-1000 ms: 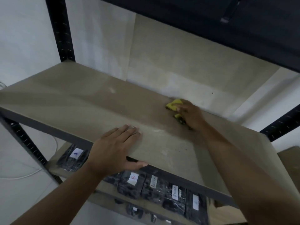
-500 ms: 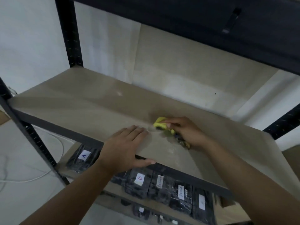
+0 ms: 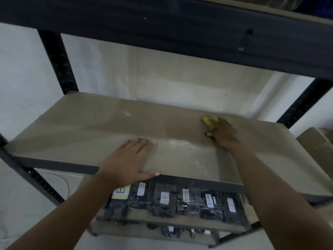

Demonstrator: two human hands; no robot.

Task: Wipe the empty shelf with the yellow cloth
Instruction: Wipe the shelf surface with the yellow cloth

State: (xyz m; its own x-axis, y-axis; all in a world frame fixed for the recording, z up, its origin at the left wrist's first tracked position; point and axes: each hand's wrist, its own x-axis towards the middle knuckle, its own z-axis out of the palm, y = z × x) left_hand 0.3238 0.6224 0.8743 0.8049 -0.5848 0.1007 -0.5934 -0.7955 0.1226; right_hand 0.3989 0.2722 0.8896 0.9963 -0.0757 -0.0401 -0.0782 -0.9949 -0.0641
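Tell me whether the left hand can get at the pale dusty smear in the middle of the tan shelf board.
Probably yes: the left hand rests flat on the tan shelf board, and the pale dusty smear lies just beside its fingertips, with nothing between.

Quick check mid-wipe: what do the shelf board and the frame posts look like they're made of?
The beige shelf board looks like fibreboard or laminated particle board: flat, matte, no grain, with pale smears. The dark upright frame post looks like painted steel, judging by its rows of punched slots. Neither is certain from sight alone.
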